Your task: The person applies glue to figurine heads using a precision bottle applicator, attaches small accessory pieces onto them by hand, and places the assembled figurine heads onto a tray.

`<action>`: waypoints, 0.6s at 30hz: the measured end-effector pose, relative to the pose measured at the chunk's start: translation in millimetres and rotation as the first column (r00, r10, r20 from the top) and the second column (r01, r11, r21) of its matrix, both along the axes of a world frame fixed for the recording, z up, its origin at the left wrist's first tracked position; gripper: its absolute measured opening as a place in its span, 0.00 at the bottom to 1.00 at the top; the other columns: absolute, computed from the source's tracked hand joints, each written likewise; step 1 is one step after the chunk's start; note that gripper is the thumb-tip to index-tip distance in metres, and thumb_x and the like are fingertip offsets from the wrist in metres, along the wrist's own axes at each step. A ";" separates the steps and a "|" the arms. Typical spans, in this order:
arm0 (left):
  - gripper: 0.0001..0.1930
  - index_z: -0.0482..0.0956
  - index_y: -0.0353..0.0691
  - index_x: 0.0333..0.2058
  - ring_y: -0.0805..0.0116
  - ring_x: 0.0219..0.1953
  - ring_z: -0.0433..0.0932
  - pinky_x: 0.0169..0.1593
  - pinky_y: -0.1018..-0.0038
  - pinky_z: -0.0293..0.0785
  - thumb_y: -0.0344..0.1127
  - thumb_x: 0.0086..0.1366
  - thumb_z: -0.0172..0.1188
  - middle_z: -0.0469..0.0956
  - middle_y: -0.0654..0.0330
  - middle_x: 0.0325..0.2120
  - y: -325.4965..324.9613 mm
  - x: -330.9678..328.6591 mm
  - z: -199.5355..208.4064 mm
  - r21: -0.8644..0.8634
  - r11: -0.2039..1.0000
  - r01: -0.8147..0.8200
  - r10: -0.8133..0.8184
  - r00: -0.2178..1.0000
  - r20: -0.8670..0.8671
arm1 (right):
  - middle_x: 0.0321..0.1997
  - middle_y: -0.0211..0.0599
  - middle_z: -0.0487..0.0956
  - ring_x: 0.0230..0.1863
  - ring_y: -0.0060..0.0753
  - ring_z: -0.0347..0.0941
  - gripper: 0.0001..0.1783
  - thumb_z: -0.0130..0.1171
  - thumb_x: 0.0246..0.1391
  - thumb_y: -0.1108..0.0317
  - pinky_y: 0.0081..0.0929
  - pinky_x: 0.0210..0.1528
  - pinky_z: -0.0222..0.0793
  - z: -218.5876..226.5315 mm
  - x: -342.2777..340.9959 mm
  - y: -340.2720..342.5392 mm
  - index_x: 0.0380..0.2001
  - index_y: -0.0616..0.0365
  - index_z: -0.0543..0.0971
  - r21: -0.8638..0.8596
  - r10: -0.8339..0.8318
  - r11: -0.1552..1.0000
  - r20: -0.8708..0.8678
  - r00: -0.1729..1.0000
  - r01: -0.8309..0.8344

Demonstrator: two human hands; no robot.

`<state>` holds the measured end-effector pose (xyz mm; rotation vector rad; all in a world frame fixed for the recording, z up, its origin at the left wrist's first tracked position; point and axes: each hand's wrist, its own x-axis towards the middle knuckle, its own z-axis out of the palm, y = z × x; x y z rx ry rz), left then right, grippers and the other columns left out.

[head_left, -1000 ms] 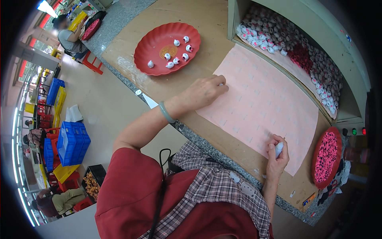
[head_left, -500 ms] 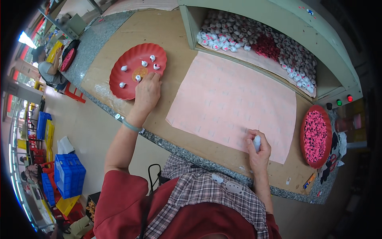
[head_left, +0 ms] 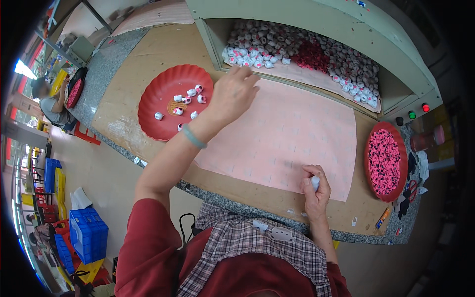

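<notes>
My left hand [head_left: 232, 96] is over the far left corner of the pink cloth [head_left: 277, 136], just short of the heating cabinet's opening. Its fingers are loosely bent and apart, and nothing shows in them. Left of that wrist, a red scalloped plate [head_left: 153, 99] holds several small white rounded pieces [head_left: 191, 92], some with dark pink marks. My right hand [head_left: 319, 190] is closed around a small whitish squeeze bottle [head_left: 315, 182] above the cloth's near right part. Just beyond the left fingers, inside the cabinet, are more white pieces [head_left: 257, 63] marked with pink.
The grey-green cabinet [head_left: 316, 29] spans the back, with heaped pieces inside. A red bowl of pink-and-black bits [head_left: 385, 161] stands at right, near scissors [head_left: 412, 190] and an orange-blue tube [head_left: 382, 218]. Blue crates [head_left: 89, 235] stand on the floor. A person [head_left: 52, 101] sits far left.
My left hand has left the plate and moved right and away toward the cabinet. More white pieces lie in the plate now. My right hand still holds the bottle; the view has shifted slightly.
</notes>
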<state>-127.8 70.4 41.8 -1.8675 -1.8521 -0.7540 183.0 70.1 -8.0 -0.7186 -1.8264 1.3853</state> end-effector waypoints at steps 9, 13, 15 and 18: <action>0.13 0.75 0.36 0.36 0.56 0.40 0.72 0.42 0.66 0.73 0.25 0.50 0.53 0.72 0.57 0.34 146.3 -13.0 -42.4 -0.084 0.994 0.067 -0.083 0.975 -0.207 | 0.37 0.37 0.71 0.37 0.23 0.66 0.23 0.54 0.46 0.79 0.21 0.43 0.64 -8.1 -0.5 0.4 0.49 0.61 0.64 -0.082 -0.005 0.997 0.009 1.000 0.006; 0.11 0.75 0.36 0.35 0.53 0.40 0.73 0.42 0.64 0.73 0.24 0.50 0.53 0.72 0.54 0.35 158.0 -17.5 -47.3 -0.208 0.977 0.038 -0.076 0.981 -0.181 | 0.38 0.38 0.70 0.37 0.23 0.66 0.23 0.54 0.46 0.78 0.23 0.44 0.64 -6.3 -0.6 0.7 0.48 0.62 0.62 -0.127 0.011 0.992 -0.015 1.000 -0.013; 0.11 0.75 0.36 0.34 0.52 0.39 0.73 0.42 0.63 0.73 0.23 0.50 0.53 0.72 0.53 0.35 158.6 -16.5 -49.1 -0.201 0.978 0.058 -0.092 0.983 -0.161 | 0.40 0.39 0.70 0.37 0.24 0.66 0.21 0.53 0.47 0.78 0.24 0.44 0.64 -1.5 -1.2 -0.8 0.46 0.62 0.62 -0.152 0.018 0.988 -0.061 0.998 -0.027; 0.10 0.74 0.35 0.33 0.51 0.39 0.73 0.42 0.61 0.72 0.23 0.49 0.53 0.72 0.50 0.34 153.9 -13.8 -47.5 -0.178 0.980 0.094 -0.117 0.986 -0.121 | 0.41 0.39 0.69 0.37 0.24 0.66 0.20 0.52 0.48 0.79 0.24 0.43 0.65 -8.7 0.5 -1.6 0.46 0.62 0.61 -0.119 0.033 0.992 -0.099 0.995 -0.044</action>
